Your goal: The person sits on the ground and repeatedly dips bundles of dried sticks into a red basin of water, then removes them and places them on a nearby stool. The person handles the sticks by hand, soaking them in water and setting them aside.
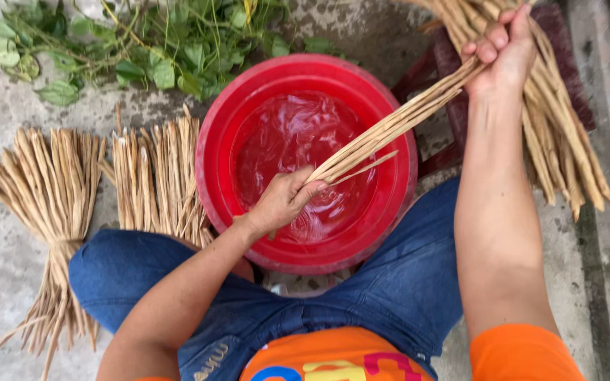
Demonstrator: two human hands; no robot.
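A bunch of pale tan stalks (397, 123) stretches slantwise over a red basin (213, 141) filled with water. My left hand (284, 201) grips the bunch's lower end above the water. My right hand (503, 53) clutches the upper end at the top right, over a large heap of the same stalks (559, 134). I sit with blue-jeaned knees on both sides of the basin.
Two tied bundles of tan stalks (54, 190) (157, 180) lie on the concrete ground left of the basin. Green leafy branches (142, 42) are piled at the top. A dark red stool (439, 77) stands under the right heap.
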